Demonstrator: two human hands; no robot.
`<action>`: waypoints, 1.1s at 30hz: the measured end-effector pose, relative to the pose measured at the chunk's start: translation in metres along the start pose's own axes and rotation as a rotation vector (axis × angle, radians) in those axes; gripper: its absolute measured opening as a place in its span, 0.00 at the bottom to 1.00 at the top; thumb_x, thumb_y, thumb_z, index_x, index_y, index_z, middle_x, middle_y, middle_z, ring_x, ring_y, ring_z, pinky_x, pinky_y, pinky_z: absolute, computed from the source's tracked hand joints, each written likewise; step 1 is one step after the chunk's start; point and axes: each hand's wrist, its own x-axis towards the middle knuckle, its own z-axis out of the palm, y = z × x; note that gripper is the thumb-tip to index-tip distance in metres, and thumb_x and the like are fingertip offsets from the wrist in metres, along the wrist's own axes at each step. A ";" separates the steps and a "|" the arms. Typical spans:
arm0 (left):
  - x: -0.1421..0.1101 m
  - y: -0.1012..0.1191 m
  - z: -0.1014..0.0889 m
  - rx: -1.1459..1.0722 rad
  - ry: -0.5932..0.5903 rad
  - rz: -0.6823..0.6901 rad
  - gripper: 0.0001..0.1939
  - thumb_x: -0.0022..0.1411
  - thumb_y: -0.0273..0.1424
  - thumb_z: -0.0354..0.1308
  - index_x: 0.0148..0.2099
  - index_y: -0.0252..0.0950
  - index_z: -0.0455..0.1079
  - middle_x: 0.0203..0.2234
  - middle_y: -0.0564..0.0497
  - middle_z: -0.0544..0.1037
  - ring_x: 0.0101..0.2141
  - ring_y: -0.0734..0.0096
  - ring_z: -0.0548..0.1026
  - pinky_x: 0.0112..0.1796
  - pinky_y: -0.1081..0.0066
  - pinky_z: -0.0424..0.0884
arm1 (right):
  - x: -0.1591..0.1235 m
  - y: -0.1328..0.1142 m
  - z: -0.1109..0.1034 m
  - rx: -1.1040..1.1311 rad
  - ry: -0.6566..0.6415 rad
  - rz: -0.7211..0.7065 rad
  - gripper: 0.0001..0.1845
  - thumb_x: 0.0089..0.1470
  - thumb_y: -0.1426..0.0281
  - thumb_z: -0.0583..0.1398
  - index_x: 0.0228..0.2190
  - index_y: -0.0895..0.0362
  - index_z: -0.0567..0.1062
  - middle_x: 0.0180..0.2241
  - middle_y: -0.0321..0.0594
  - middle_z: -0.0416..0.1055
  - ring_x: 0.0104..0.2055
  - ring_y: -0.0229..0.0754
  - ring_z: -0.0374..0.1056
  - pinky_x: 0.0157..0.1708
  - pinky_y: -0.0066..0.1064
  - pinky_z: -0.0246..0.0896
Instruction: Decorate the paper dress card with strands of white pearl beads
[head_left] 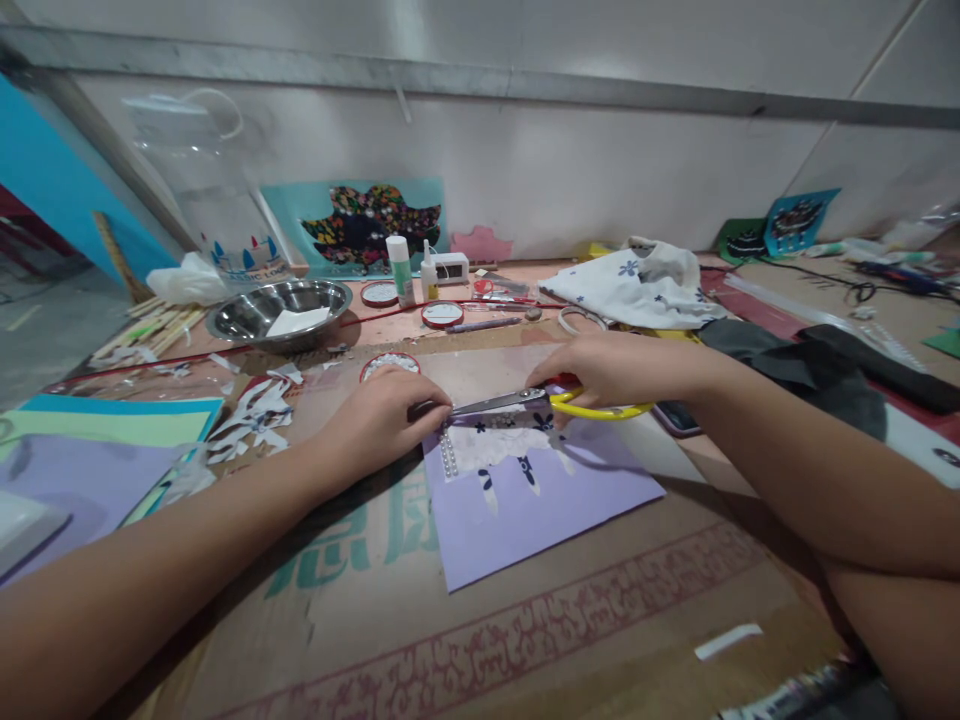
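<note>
My right hand (581, 375) grips scissors with yellow handles (600, 408), their blades pointing left above a lilac sheet of paper (540, 530). At the blade tips, my left hand (394, 412) has thumb and fingers pinched together; what lies between them is too small to make out. On the sheet is a white fabric cut-out with dark blue flowers (472, 448), with narrow pieces below it. A strip of pearl beads (449, 458) runs down the cut-out's left edge, just under my left fingertips. Behind that hand stands a round container of white beads (390, 364), partly covered.
Cardboard (360, 610) lies under the sheet. A steel bowl (281, 312), glue stick (400, 270) and glue bottle (429, 275) stand behind. White floral fabric (637, 285) lies back right, coloured paper (97, 460) and fabric scraps (255, 415) left, a phone (676, 420) by my right forearm.
</note>
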 end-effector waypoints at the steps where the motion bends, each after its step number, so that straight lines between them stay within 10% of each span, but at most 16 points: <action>1: 0.000 0.000 0.000 0.004 0.001 0.002 0.12 0.67 0.34 0.54 0.40 0.37 0.78 0.35 0.51 0.84 0.38 0.63 0.79 0.44 0.62 0.67 | 0.000 0.000 0.000 -0.007 0.002 -0.002 0.10 0.54 0.63 0.62 0.39 0.48 0.80 0.33 0.34 0.79 0.30 0.38 0.67 0.29 0.30 0.46; 24: 0.000 0.004 -0.001 0.088 0.006 0.008 0.13 0.69 0.34 0.51 0.41 0.37 0.76 0.36 0.49 0.83 0.38 0.61 0.78 0.45 0.60 0.68 | -0.011 0.017 -0.017 -0.034 0.076 0.083 0.22 0.55 0.54 0.63 0.49 0.48 0.78 0.37 0.39 0.79 0.32 0.43 0.69 0.30 0.31 0.54; 33: -0.001 -0.003 0.006 0.100 0.077 0.141 0.12 0.70 0.34 0.52 0.40 0.37 0.76 0.39 0.48 0.81 0.41 0.63 0.76 0.47 0.61 0.67 | 0.014 0.047 0.004 -0.039 0.227 0.237 0.30 0.56 0.68 0.58 0.60 0.50 0.70 0.50 0.44 0.75 0.40 0.44 0.70 0.35 0.30 0.57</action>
